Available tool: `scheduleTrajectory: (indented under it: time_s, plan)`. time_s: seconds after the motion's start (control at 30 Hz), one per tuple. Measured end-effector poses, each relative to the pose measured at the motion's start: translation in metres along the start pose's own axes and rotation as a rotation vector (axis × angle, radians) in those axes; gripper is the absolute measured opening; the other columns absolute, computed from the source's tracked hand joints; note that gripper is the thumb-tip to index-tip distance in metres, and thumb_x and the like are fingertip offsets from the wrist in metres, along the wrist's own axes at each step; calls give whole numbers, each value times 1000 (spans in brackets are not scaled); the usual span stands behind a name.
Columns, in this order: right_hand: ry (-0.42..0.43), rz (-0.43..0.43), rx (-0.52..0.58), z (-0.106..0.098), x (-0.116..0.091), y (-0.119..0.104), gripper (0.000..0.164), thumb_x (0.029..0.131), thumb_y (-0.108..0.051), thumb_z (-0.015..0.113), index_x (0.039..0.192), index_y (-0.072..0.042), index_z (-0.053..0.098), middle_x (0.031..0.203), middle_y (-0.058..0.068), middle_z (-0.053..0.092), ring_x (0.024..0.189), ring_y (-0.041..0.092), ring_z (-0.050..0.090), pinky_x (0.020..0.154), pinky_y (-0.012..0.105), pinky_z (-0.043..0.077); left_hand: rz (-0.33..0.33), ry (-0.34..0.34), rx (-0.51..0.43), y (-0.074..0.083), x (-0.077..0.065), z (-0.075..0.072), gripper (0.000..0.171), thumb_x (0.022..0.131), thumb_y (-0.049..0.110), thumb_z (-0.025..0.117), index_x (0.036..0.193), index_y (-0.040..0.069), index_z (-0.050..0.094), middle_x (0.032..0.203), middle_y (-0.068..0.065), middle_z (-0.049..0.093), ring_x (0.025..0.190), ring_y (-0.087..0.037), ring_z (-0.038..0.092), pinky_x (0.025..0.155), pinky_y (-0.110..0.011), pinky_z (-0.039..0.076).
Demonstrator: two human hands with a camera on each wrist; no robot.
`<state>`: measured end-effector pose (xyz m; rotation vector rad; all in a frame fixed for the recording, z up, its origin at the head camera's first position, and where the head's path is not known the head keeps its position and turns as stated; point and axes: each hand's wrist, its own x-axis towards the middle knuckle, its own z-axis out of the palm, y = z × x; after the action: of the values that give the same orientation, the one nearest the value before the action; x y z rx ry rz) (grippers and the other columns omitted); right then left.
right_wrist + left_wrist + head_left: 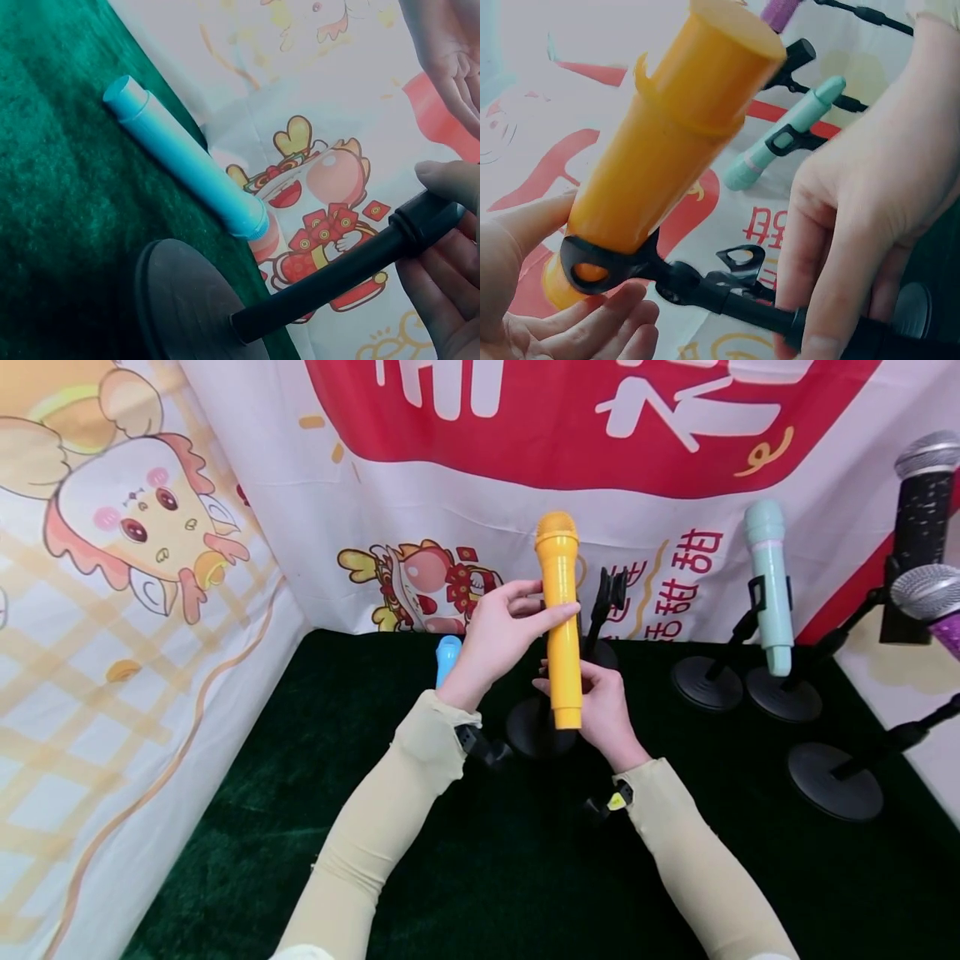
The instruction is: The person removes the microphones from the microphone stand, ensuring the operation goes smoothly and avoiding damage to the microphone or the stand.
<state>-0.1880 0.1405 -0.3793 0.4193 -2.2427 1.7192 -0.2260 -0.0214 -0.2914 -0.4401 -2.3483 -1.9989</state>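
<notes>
A yellow microphone [562,652] stands nearly upright at the centre of the head view. My left hand [501,631] holds it around the middle, thumb across its front and fingers behind. In the left wrist view a black clip [604,266] wraps the yellow body just beside my left fingertips. That clip tops a black stand whose round base [536,731] rests on the dark green cloth. Lower down, my right hand [603,706] is partly behind the microphone; the right wrist view shows its thumb and fingers pinching the collar [424,221] of the stand's pole.
A light blue microphone [187,161] lies on the green cloth [255,827] to the left. Behind stands another stand with a bare clip [612,589]. On the right are a mint microphone [768,577] on its stand, a black one [922,527] and a purple one [933,593].
</notes>
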Motion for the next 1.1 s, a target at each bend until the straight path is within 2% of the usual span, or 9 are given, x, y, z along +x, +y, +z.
scheduleTrajectory:
  time_s: [0.13, 0.37, 0.6, 0.83, 1.1]
  plan:
    - [-23, 26, -4, -1, 1, 2, 25, 88, -13, 83, 110, -1, 78, 112, 14, 74, 103, 15, 67, 88, 25, 53, -14, 8, -40, -1, 1, 4, 56, 88, 39, 82, 133, 12, 64, 108, 3, 74, 100, -12, 68, 92, -32, 54]
    - [-38, 51, -2, -1, 1, 2, 27, 88, -14, 83, 111, -2, 77, 107, 11, 75, 98, 17, 69, 86, 27, 54, 16, 25, -96, -3, 1, 5, 52, 90, 32, 82, 132, 8, 66, 108, 0, 75, 99, -14, 70, 91, -31, 55]
    - [-35, 45, -1, -1, 2, 3, 29, 88, -13, 83, 111, 2, 75, 104, 13, 75, 91, 17, 69, 82, 26, 55, 13, 40, -114, -5, 5, 5, 49, 88, 31, 83, 128, 7, 69, 107, 0, 75, 99, -12, 70, 92, -30, 54]
    - [-35, 81, 26, 0, 2, 6, 32, 87, -17, 84, 112, 1, 76, 105, 12, 75, 94, 20, 67, 85, 27, 53, 27, 45, -131, -7, 8, 5, 46, 89, 29, 83, 126, 6, 70, 105, 0, 75, 99, -13, 71, 91, -30, 55]
    - [-43, 69, 37, -1, 3, 7, 34, 87, -14, 84, 114, 3, 74, 106, 15, 74, 93, 21, 67, 85, 27, 54, 22, 47, -141, -5, 11, 4, 44, 88, 28, 84, 124, 7, 72, 105, -1, 76, 98, -14, 71, 90, -30, 55]
